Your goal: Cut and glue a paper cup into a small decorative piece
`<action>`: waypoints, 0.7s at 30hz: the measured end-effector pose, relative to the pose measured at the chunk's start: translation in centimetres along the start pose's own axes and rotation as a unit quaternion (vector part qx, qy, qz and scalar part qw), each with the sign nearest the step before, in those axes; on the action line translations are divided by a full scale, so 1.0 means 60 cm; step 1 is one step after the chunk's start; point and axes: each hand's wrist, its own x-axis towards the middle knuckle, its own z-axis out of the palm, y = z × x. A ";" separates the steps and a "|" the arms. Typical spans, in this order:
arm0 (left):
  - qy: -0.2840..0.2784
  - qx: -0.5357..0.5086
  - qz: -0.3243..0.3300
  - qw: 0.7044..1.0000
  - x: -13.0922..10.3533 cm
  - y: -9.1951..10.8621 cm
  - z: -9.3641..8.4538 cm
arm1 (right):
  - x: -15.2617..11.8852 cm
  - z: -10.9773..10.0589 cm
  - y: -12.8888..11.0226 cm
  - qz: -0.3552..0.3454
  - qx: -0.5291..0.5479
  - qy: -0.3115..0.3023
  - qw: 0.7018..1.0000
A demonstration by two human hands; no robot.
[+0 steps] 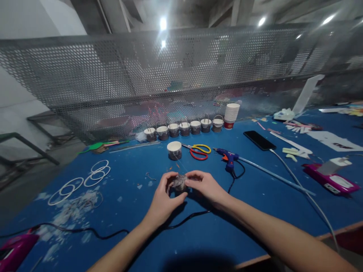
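Between my two hands, above the middle of the blue table, is a small dark grey, crumpled-looking bundle. My left hand curves round its left and near sides, thumb and fingers on it. The fingertips of my right hand pinch its right side. A thin thread seems to run from the bundle toward a paper cup wrapped in dark grey, which stands just beyond. Behind that cup lie scissors with red and yellow handles.
Several wrapped cups stand in a row before the mesh screen, beside stacked cups. A blue glue gun, a phone and a pink power strip lie right; white rings lie left. Black cable crosses near my hands.
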 end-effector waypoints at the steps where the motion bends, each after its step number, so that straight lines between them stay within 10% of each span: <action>1: -0.004 -0.018 -0.010 1.000 -0.001 0.000 0.001 | 0.000 0.001 0.001 0.025 0.031 -0.008 0.999; 5: -0.013 -0.064 -0.069 0.996 -0.002 0.001 0.002 | -0.002 0.000 -0.004 0.033 0.039 -0.016 0.999; 13: -0.035 -0.100 -0.101 0.989 -0.008 0.007 0.007 | -0.017 -0.003 -0.015 -0.176 -0.154 0.000 0.972; 21: -0.075 -0.256 -0.205 0.942 -0.008 0.014 0.001 | -0.003 -0.013 -0.014 -0.078 -0.031 0.033 0.996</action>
